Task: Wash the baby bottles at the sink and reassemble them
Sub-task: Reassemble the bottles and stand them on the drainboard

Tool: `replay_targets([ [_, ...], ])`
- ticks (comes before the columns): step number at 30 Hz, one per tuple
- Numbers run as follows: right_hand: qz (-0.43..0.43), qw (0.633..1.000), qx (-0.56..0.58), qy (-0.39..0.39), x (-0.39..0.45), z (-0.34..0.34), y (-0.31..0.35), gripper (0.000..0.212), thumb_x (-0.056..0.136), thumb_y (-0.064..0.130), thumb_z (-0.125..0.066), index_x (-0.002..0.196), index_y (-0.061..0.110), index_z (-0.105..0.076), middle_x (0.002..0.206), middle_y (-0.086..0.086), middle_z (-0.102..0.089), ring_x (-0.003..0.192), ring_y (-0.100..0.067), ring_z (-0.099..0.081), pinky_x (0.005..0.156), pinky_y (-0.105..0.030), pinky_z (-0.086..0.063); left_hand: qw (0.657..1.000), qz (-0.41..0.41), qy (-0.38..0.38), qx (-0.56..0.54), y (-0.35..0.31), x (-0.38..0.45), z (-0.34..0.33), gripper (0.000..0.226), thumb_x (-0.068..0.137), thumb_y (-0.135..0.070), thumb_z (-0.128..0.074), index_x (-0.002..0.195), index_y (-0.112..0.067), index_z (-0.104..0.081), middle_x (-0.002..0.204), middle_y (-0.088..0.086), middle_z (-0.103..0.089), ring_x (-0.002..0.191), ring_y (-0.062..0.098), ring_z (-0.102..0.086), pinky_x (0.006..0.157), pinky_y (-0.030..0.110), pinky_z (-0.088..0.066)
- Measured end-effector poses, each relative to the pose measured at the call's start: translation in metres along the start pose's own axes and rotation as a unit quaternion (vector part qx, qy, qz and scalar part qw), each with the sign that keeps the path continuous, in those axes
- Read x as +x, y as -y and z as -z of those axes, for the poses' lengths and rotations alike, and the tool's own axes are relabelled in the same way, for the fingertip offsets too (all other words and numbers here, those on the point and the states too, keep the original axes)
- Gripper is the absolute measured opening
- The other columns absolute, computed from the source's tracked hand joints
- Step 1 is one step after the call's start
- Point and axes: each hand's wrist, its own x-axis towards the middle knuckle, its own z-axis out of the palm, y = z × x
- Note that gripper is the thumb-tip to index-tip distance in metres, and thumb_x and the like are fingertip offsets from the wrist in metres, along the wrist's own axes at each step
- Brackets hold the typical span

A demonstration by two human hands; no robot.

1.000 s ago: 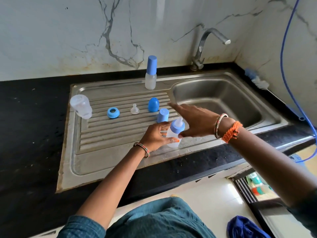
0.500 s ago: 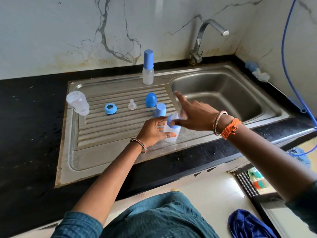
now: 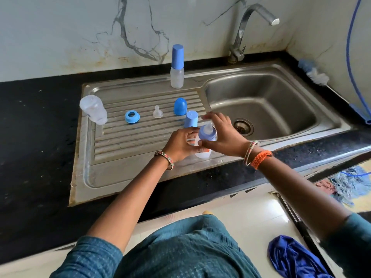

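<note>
A small clear baby bottle (image 3: 203,153) with a blue collar (image 3: 206,133) and teat stands on the drainboard's front right. My left hand (image 3: 181,144) grips its body. My right hand (image 3: 224,135) curls round the blue collar from the right. Just behind stands a loose blue cap (image 3: 191,119). Further left lie a domed blue cap (image 3: 180,106), a clear teat (image 3: 157,112), a blue ring (image 3: 132,116) and an upside-down clear bottle (image 3: 94,110). An assembled bottle (image 3: 177,67) with a tall blue cap stands at the back.
The steel sink basin (image 3: 281,101) with its drain lies to the right, under a chrome tap (image 3: 247,27). A bottle brush (image 3: 315,75) rests on the black counter at the far right. A blue hose (image 3: 353,67) hangs down the right wall.
My right hand has closed round the bottle's blue collar, its fingers no longer stretched out. My left hand still holds the bottle in the same spot.
</note>
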Motion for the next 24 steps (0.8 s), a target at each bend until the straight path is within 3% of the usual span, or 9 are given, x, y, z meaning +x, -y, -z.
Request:
replay_targets([
  [2,0.007,0.993,0.076,0.087,0.001,0.011,-0.004,0.063,0.077,0.011,-0.076,0.134,0.005,-0.049,0.129,-0.009,-0.058,0.116,-0.021,-0.056,0.103,-0.038,-0.044,1.0,0.011,0.008,-0.012,0.001,0.001,0.001,0.053,0.059,-0.021,-0.089,0.106,-0.028,-0.067,0.101,0.002,-0.072,0.097,0.022,-0.066,0.092,0.047,-0.051],
  [3,0.01,0.994,0.074,0.074,0.001,0.013,-0.006,0.059,0.075,0.009,-0.078,0.129,0.005,-0.055,0.123,-0.008,-0.063,0.111,-0.019,-0.061,0.102,-0.036,-0.045,1.0,0.018,0.013,-0.02,0.002,0.002,0.001,0.055,0.059,-0.019,-0.089,0.11,-0.023,-0.067,0.106,0.004,-0.071,0.102,0.022,-0.065,0.095,0.048,-0.049],
  [5,0.014,0.999,0.04,-0.002,0.001,0.011,-0.01,0.049,0.069,0.014,-0.083,0.114,0.007,-0.066,0.109,-0.004,-0.07,0.101,-0.015,-0.066,0.107,-0.03,-0.039,0.999,0.028,0.011,-0.026,0.003,0.001,0.0,0.059,0.06,-0.017,-0.089,0.114,-0.018,-0.066,0.109,0.003,-0.069,0.104,0.02,-0.063,0.098,0.048,-0.047],
  [9,-0.032,0.988,0.058,-0.141,-0.009,-0.011,-0.007,0.045,0.063,0.026,-0.087,0.104,0.012,-0.07,0.093,0.013,-0.065,0.082,-0.001,-0.06,0.111,-0.026,-0.005,0.999,0.008,-0.04,-0.01,0.002,-0.004,-0.009,0.061,0.061,-0.022,-0.089,0.116,-0.014,-0.066,0.109,-0.002,-0.07,0.105,0.011,-0.064,0.097,0.033,-0.049],
  [16,-0.128,0.919,0.093,-0.362,-0.021,-0.063,0.023,0.04,0.066,0.024,-0.084,0.102,0.014,-0.071,0.09,0.001,-0.074,0.086,-0.016,-0.069,0.118,-0.036,-0.009,0.977,-0.029,-0.206,0.039,-0.001,-0.022,-0.035,0.051,0.062,-0.031,-0.072,0.111,-0.017,-0.069,0.099,-0.001,-0.073,0.09,0.002,-0.064,0.079,0.015,-0.048],
  [19,-0.141,0.927,0.088,-0.335,-0.025,-0.064,0.025,0.041,0.07,0.032,-0.081,0.106,0.019,-0.069,0.091,0.009,-0.071,0.09,-0.011,-0.067,0.118,-0.04,-0.006,0.977,-0.042,-0.203,0.052,-0.001,-0.022,-0.033,0.051,0.064,-0.028,-0.076,0.112,-0.015,-0.068,0.1,0.001,-0.073,0.092,-0.001,-0.063,0.077,0.006,-0.044],
  [21,-0.14,0.935,0.209,-0.25,-0.029,-0.05,0.01,0.044,0.076,0.046,-0.07,0.112,0.023,-0.066,0.1,0.016,-0.068,0.099,-0.003,-0.064,0.117,-0.042,-0.015,0.981,-0.03,-0.181,0.07,0.002,-0.022,-0.031,0.056,0.062,-0.031,-0.085,0.113,-0.015,-0.068,0.102,-0.003,-0.071,0.094,0.002,-0.063,0.078,0.006,-0.042],
  [23,-0.153,0.873,0.417,-0.201,-0.021,-0.023,-0.007,0.049,0.078,0.044,-0.063,0.121,0.02,-0.06,0.113,0.01,-0.065,0.106,-0.002,-0.06,0.103,-0.033,-0.038,0.983,-0.024,-0.166,0.072,0.003,-0.021,-0.027,0.061,0.06,-0.033,-0.087,0.115,-0.016,-0.066,0.102,-0.01,-0.067,0.095,0.002,-0.06,0.08,0.002,-0.041],
  [24,-0.154,0.857,0.45,-0.2,-0.012,-0.012,-0.018,0.05,0.079,0.036,-0.066,0.125,0.019,-0.057,0.12,0.004,-0.062,0.111,-0.007,-0.058,0.097,-0.031,-0.043,0.985,-0.027,-0.158,0.063,0.003,-0.021,-0.027,0.063,0.06,-0.032,-0.087,0.116,-0.015,-0.066,0.103,-0.012,-0.066,0.096,0.002,-0.06,0.083,0.001,-0.04],
])
